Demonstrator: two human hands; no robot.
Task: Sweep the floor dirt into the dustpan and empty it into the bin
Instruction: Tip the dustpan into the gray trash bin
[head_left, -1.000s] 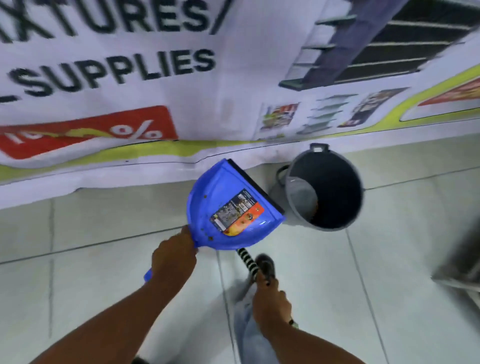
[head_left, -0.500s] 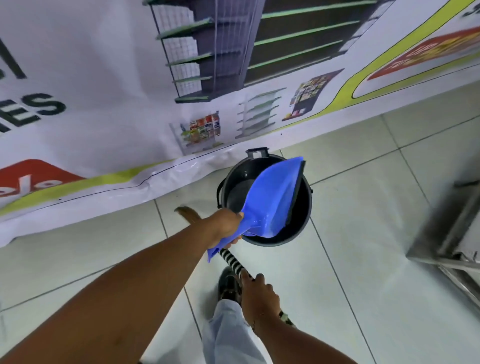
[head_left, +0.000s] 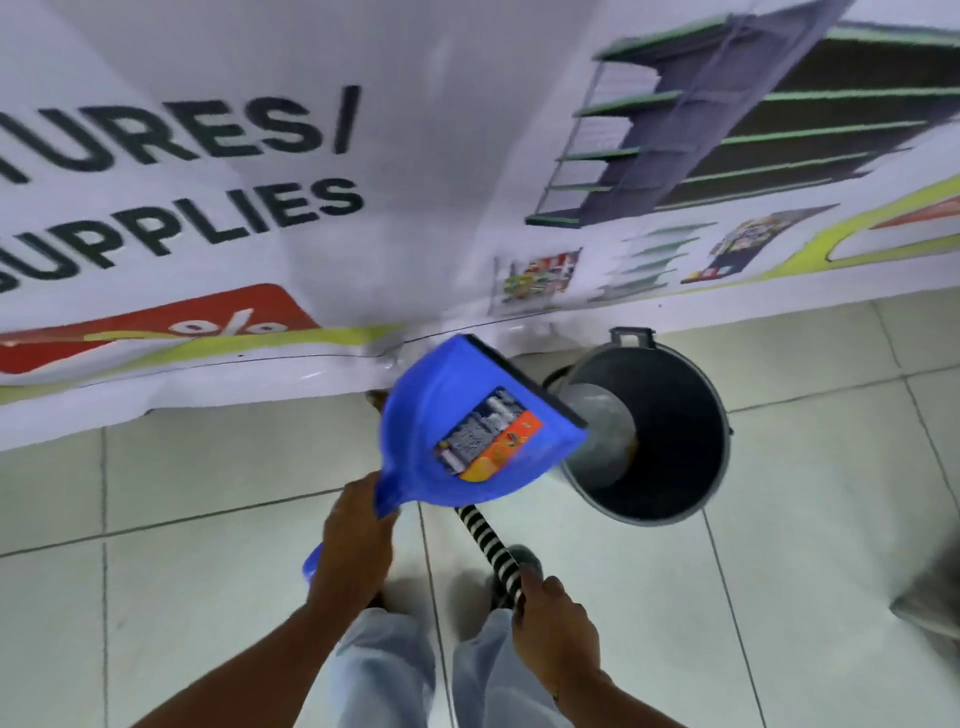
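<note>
**Blue dustpan held beside the bin**

Blue plastic dustpan (head_left: 467, 441) hangs in our left hand (head_left: 353, 545), which is closed round its handle. Its long axis slants from the handle at lower left up to the black lip at upper right, where it overlaps the rim of the dark grey round bin (head_left: 670, 499). We see its labelled underside. We cannot tell what lies in the bin's dark interior. Our right hand (head_left: 553, 618) grips the black-and-white striped broom handle (head_left: 485, 540).
</note>
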